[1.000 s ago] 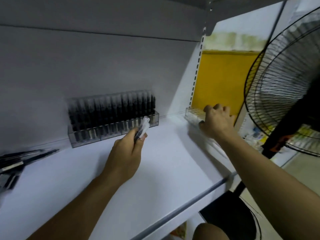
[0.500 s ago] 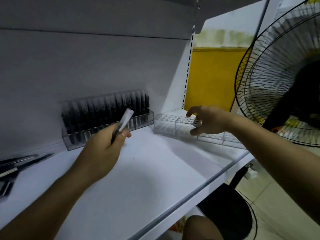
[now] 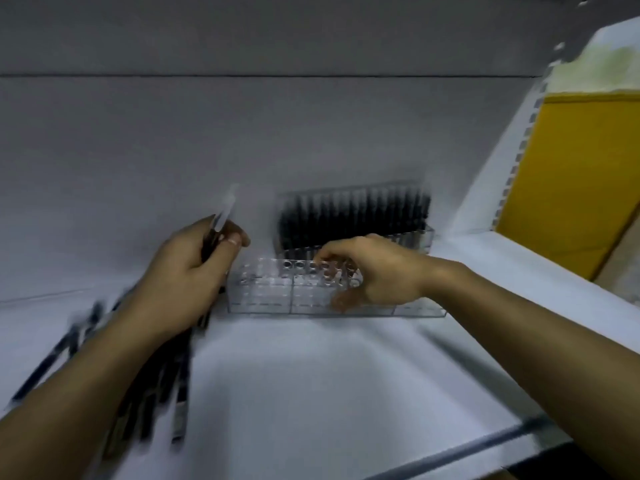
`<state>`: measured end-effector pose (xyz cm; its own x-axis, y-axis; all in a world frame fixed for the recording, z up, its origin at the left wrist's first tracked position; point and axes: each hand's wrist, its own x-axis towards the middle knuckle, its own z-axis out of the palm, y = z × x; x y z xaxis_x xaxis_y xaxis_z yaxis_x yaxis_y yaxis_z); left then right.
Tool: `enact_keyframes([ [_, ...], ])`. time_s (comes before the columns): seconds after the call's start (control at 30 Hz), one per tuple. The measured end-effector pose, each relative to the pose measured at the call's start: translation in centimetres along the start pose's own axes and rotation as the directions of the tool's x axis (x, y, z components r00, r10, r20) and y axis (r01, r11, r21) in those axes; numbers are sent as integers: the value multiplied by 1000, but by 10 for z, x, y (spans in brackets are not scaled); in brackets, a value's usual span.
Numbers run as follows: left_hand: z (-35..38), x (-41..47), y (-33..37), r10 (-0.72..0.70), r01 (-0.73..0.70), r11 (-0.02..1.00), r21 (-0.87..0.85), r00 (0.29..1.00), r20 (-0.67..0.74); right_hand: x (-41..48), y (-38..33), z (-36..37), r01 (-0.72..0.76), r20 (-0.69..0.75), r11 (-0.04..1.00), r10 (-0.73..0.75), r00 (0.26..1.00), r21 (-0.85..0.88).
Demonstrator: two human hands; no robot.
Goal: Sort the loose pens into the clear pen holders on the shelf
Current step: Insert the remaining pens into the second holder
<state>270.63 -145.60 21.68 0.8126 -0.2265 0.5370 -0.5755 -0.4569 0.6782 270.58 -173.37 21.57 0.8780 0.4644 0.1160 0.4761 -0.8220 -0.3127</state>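
Observation:
My left hand [image 3: 183, 278] grips a pen [image 3: 223, 213] with a clear cap, held upright. An empty clear pen holder [image 3: 273, 289] with rows of round holes stands on the white shelf [image 3: 311, 375] between my hands. My right hand [image 3: 374, 271] holds this holder at its right part, fingers curled over the top and thumb on the front wall. Behind it, a second clear holder [image 3: 353, 216] full of black pens stands against the back wall. Several loose black pens [image 3: 156, 382] lie on the shelf under my left forearm, blurred.
The shelf's front edge [image 3: 485, 448] runs along the lower right. A slotted upright [image 3: 519, 147] and a yellow panel [image 3: 571, 174] stand at the right. A grey back wall [image 3: 242, 133] closes the shelf behind.
My right hand has dragged the empty holder left from the shelf's right end to the front of the full holder. The view has swung left, so the loose pens now show.

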Motion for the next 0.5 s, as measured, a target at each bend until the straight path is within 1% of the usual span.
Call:
enact_keyframes([
  [0.1,-23,-7,-14,-28,28,1000,-12,1000,11,21,-12,9,66,84,998,-66,994,6],
  [0.2,-36,-12,-24,-111,114,990,-82,993,38,31,-15,11,87,163,996,-88,983,11],
  [0.3,-36,-11,-28,-175,173,963,-207,984,4,31,-8,10,40,209,997,-52,976,60],
  [0.37,-32,-7,-28,-167,159,953,-259,986,-9,30,-2,6,-1,262,995,-25,965,99],
  [0.43,-24,-3,-28,-140,137,949,-283,990,12,29,-1,0,-49,336,994,11,942,103],
  [0.47,-21,-2,-28,-130,133,945,-300,991,28,30,-5,-3,-68,344,993,29,939,102],
  [0.5,-19,-1,-28,-126,132,935,-330,991,41,33,-9,-6,-76,303,990,37,952,117],
])
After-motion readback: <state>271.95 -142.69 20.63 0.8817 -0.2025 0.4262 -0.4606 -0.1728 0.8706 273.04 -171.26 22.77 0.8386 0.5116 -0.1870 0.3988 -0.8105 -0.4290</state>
